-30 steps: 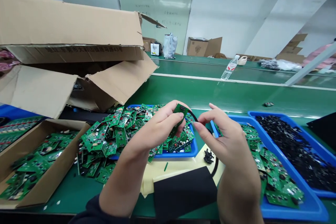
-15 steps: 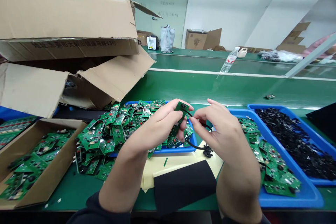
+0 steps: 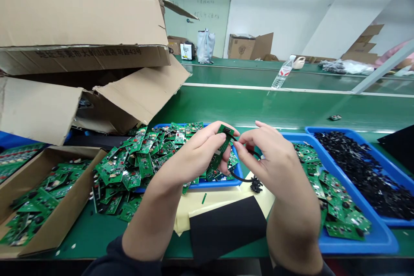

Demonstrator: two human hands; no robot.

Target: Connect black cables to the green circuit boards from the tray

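Observation:
My left hand (image 3: 194, 155) is closed on a small green circuit board (image 3: 222, 142), held upright above the blue tray of boards (image 3: 213, 183). My right hand (image 3: 271, 155) pinches a thin black ring-shaped strip (image 3: 241, 177) right against the board's upper edge. The strip loops down below both hands. A small cluster of black parts (image 3: 256, 185) lies on the yellow sheet (image 3: 210, 205) just under my right hand.
A cardboard box of green boards (image 3: 42, 198) stands at the left under a large open carton (image 3: 84, 51). Two blue trays at the right hold boards (image 3: 330, 198) and black parts (image 3: 365, 172). A black sheet (image 3: 226, 228) lies near the table edge. A water bottle (image 3: 282, 78) stands farther back.
My hands have closed in on each other, and the right fingers with the black strip now touch the board. The view has dipped slightly.

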